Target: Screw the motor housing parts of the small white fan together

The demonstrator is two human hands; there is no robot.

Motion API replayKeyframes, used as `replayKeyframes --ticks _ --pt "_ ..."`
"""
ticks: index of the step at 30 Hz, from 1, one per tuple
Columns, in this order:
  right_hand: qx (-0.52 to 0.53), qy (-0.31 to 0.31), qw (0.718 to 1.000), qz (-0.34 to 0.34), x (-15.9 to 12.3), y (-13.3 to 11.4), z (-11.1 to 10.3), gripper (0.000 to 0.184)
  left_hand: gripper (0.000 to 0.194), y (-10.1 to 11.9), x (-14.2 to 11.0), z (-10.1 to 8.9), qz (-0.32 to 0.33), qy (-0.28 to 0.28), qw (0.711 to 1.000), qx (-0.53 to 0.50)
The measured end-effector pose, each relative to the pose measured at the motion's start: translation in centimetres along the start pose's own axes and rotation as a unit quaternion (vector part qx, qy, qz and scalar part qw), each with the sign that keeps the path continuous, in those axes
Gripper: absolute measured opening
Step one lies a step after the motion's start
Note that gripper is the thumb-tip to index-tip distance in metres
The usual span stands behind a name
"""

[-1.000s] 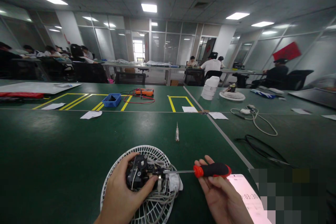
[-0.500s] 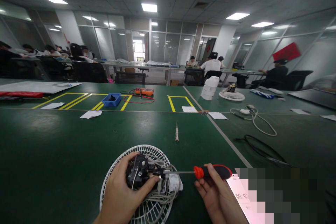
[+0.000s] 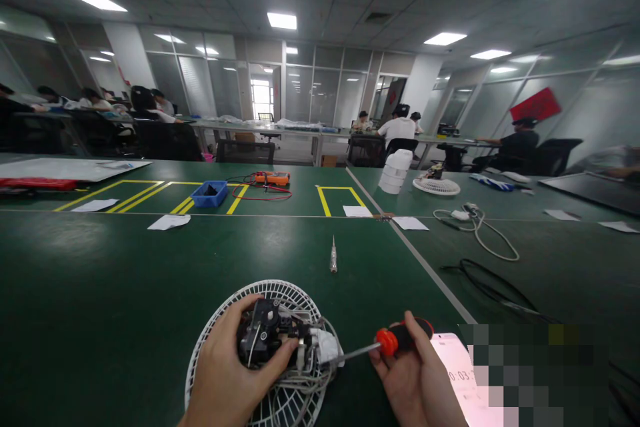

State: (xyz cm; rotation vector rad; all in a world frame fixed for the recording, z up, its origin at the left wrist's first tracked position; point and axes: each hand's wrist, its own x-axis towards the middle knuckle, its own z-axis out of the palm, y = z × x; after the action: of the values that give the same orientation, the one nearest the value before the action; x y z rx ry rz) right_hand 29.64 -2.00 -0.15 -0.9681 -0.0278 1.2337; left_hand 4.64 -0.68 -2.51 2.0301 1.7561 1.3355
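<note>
A black fan motor [image 3: 264, 337] lies on a round white fan grille [image 3: 200, 353] at the bottom middle of the head view. My left hand [image 3: 235, 367] is closed around the motor, thumb in front and fingers behind. Beside the motor sit a white plastic part [image 3: 325, 347] and looped pale cables [image 3: 305, 383]. In my right hand [image 3: 415, 373] is a screwdriver [image 3: 387, 341] with a red and black handle. Its shaft points left, and its tip is near the white part and cables; whether it touches them I cannot tell.
A small clear-handled screwdriver [image 3: 333, 257] lies beyond the grille. Farther back are a blue bin [image 3: 209, 195], an orange multimeter [image 3: 271, 178] and a white stacked cylinder [image 3: 396, 172]. Right are a second fan part [image 3: 436, 185], cables [image 3: 493, 233] and a lit phone [image 3: 457, 373].
The screwdriver's tip has come away from the motor's shaft area and swung down toward the white part, its handle now angled. My left hand keeps its hold on the motor.
</note>
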Motion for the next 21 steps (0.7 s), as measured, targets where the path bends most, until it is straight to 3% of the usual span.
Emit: replayKeyframes --ticks 5,12,17,21 --pt "0.002 0.032 0.998 0.047 -0.6 -0.7 0.5 0.014 0.059 0.1 0.4 -0.2 0.025 -0.018 0.999 0.015" --pt "-0.064 -0.047 0.995 0.055 -0.2 0.2 -0.4 0.043 0.055 0.1 1.5 -2.8 0.097 -0.051 0.99 0.084" --pt "-0.104 -0.092 0.989 0.049 0.1 0.7 -0.6 0.045 0.064 -3.3 0.8 -4.9 0.122 -0.08 0.983 0.109" --pt "-0.129 -0.112 0.985 0.028 0.3 0.8 -0.5 0.054 0.065 -6.5 -0.1 -6.9 0.066 -0.065 0.988 0.123"
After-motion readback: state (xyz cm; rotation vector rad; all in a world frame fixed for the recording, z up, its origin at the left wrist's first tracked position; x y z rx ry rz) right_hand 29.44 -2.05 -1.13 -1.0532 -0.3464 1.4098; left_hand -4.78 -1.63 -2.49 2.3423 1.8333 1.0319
